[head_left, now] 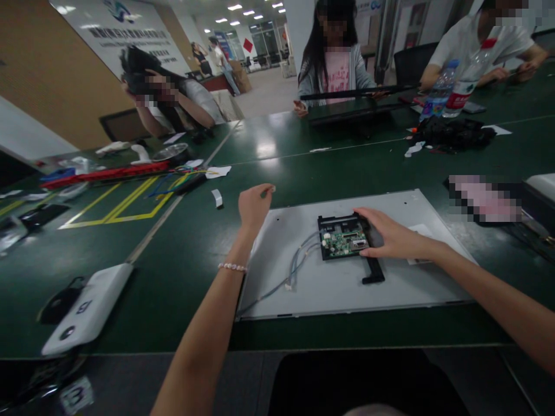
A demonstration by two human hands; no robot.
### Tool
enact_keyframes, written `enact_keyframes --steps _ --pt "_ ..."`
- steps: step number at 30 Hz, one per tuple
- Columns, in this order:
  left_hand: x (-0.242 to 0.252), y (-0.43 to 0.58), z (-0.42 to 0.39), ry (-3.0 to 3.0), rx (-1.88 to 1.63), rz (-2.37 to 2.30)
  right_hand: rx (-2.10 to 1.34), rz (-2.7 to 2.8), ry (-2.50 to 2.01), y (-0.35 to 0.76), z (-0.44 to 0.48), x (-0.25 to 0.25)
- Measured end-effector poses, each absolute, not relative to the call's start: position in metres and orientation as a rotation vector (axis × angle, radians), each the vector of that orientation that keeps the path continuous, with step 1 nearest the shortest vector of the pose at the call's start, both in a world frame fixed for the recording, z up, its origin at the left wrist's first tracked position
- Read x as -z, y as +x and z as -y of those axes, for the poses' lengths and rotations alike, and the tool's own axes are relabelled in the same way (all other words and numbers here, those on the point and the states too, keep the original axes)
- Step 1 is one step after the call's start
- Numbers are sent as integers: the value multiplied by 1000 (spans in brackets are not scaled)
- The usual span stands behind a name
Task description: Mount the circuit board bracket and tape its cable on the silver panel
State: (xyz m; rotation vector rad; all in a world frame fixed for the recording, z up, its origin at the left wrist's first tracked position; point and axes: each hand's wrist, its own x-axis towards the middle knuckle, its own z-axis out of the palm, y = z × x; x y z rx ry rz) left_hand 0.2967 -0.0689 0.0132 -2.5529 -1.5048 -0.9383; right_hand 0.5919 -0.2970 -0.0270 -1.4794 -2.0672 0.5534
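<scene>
A flat grey-white display panel [329,286] lies on the green table in front of me. On it sits a black plastic bracket [373,270] carrying a green circuit board [344,242]. My right hand [392,236] grips the bracket's right side between thumb and fingers. Thin grey-blue cables [297,263] run from the bracket's left side to the panel's lower left edge. Over the panel's upper left corner, my left hand [255,205] is raised with its fingertips pinched together; what they hold, if anything, is too small to make out.
A white device [89,309] lies on the left, near a small white piece [217,199]. Red strips [108,173] and wires are at the far left. Across the table a person holds a black frame [359,92]. Bottles [463,92] and a black bag [453,136] stand back right.
</scene>
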Motion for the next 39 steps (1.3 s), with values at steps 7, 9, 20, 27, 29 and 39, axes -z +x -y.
enact_keyframes --steps 7,9,20,27,29,39 --pt "-8 364 128 -3009 865 1044 -531 2091 -1507 591 298 23" --pt "-2 367 137 -3062 785 996 -518 2096 -1521 590 298 22" --pt "3 360 140 -3178 633 851 -493 2110 -1495 593 295 30" --pt "2 357 143 -3141 517 637 -492 2131 -1514 594 295 32" --pt "2 357 141 -3155 539 572 -494 2135 -1517 594 295 32" --pt "3 359 142 -3240 702 809 -513 2132 -1512 593 297 28"
